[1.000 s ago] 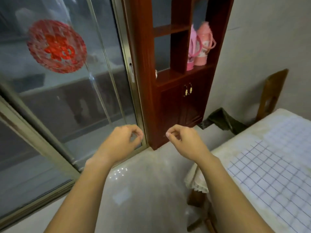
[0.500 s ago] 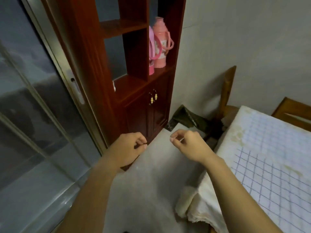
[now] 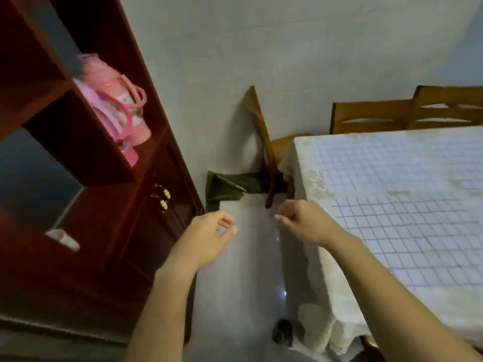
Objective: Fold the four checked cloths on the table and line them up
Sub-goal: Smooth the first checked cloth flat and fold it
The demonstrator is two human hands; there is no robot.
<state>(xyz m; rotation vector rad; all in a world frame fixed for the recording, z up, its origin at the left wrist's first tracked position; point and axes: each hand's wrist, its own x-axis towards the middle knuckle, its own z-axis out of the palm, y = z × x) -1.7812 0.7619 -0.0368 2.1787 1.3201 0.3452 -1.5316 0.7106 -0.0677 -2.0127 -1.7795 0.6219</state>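
Left hand (image 3: 206, 239) and right hand (image 3: 304, 223) — both curled — hover near the table (image 3: 309, 163).

Hands: two, left hand (image 3: 209, 237) and right hand (image 3: 305, 223).
Wooden chairs: three, end chair (image 3: 262, 131), middle chair (image 3: 371, 117), corner chair (image 3: 449, 105).
Pink flasks: two, pale flask (image 3: 100, 73), deep-pink flask (image 3: 128, 152).
Cabinet (image 3: 86, 205): one.
Brass door pulls (image 3: 163, 190): two.
Table (image 3: 308, 163): one.
Checked cloths (image 3: 418, 231): overlapping, number unclear.
Dark green bag (image 3: 227, 186): one.
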